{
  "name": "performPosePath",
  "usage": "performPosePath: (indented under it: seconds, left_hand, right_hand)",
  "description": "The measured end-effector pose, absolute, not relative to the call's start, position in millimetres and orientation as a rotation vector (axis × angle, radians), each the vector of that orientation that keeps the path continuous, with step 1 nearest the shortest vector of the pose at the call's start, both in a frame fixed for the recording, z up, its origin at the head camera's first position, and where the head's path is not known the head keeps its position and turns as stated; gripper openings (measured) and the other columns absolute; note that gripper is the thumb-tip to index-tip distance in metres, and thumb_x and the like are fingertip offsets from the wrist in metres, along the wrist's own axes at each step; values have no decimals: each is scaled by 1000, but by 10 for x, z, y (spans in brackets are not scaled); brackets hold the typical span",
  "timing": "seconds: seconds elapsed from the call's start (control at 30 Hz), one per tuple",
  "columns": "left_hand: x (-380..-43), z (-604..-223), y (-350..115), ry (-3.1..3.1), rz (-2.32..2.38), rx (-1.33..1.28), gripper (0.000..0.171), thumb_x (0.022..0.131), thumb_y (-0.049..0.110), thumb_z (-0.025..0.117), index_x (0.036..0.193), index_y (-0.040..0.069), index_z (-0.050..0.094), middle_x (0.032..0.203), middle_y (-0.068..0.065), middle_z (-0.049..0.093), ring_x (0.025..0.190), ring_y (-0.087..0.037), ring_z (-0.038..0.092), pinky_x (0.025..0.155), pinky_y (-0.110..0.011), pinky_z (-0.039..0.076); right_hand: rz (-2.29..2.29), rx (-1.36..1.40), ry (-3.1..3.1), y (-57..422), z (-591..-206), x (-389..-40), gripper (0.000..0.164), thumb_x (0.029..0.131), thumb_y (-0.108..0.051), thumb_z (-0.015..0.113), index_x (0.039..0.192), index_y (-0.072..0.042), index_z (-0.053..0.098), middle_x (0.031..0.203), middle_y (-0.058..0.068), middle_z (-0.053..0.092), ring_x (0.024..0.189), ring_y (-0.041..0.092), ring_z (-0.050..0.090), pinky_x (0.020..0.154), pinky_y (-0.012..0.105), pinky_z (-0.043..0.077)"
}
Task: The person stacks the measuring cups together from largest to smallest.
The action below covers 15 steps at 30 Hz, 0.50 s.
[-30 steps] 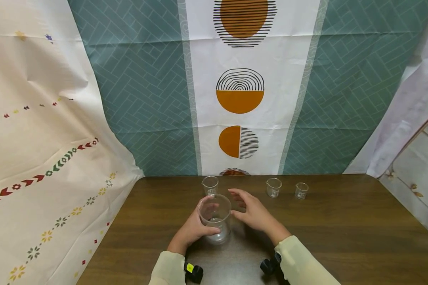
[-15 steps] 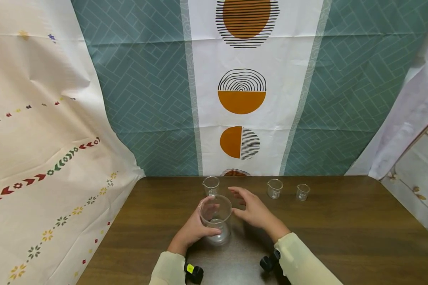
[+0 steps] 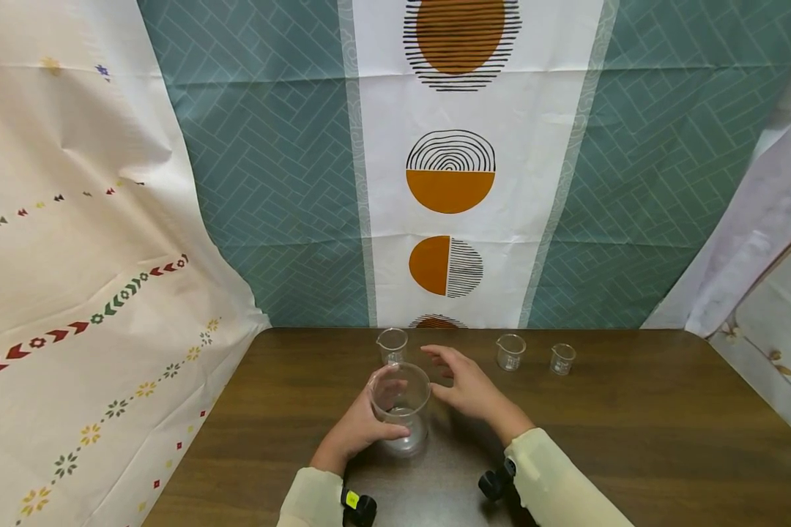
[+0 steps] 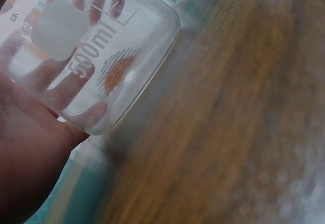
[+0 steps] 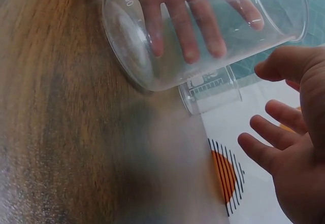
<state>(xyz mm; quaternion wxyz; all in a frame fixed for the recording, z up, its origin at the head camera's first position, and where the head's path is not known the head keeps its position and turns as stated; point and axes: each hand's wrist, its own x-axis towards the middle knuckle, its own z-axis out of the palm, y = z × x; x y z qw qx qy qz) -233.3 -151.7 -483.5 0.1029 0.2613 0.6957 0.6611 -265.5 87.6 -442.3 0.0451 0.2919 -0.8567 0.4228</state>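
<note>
The left hand (image 3: 357,430) wraps its grip round the left side of the 500 ml beaker (image 3: 417,419), upright on the bench (image 3: 270,417); the right hand (image 3: 466,388), relaxed and holding nothing, hovers just right (thumb nearest the rim); a smaller beaker (image 3: 392,351) stands behind.

Large, clear 500ml glass beaker (image 3: 414,416), upright on the brown wood-grain tabletop (image 3: 633,446)
</note>
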Motion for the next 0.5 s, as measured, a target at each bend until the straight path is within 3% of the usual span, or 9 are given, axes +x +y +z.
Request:
performPosePath:
  seconds: [0.5]
  left_hand:
    - [-2324, -4845, -1517, 2051, 1966, 753, 99, 71, 10, 85, 148, 21, 23, 146, -17, 44, 139, -33, 39, 115, -52, 25]
  right_hand:
    - [1249, 911, -2625, 858, -4364, -2717, 63, 85, -11, 73, 141, -15, 45, 138, 12, 52, 120, 33, 56, 94, 49, 50]
